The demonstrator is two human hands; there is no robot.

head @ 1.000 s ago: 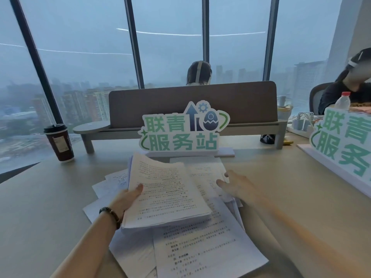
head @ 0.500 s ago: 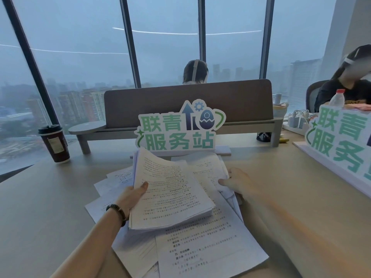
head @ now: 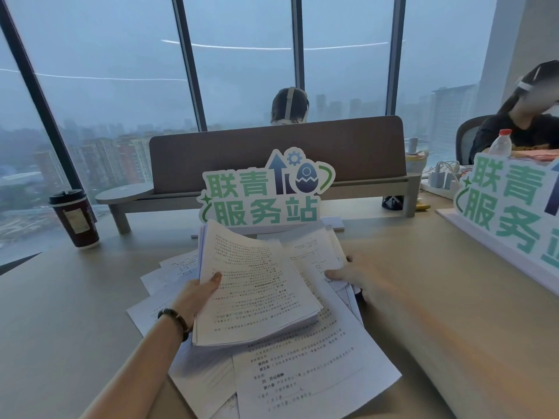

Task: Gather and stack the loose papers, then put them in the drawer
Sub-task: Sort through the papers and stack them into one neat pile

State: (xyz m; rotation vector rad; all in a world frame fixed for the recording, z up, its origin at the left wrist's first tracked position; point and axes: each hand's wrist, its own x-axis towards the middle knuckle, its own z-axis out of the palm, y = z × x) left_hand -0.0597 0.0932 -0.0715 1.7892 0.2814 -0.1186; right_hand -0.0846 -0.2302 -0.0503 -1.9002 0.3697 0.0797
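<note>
Two hands work over loose papers [head: 302, 376] spread across the bench [head: 453, 297] near its front edge. Left hand [head: 196, 294] grips a thick stack [head: 257, 291], thumb on top, lifted above the sheets. Right hand [head: 360, 276] pinches the edge of a sheet [head: 311, 252] behind the stack. A sign [head: 266, 192] stands beyond; a coffee cup [head: 75, 219] sits toward the far left.

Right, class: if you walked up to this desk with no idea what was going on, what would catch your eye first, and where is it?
First, the green and white sign standing mid-desk, with a second sign at the right edge. Next, the stack of papers gripped by the left hand above loose sheets spread over the desk, while the right hand holds more pages. A lidded coffee cup stands far left before the big windows.
</note>
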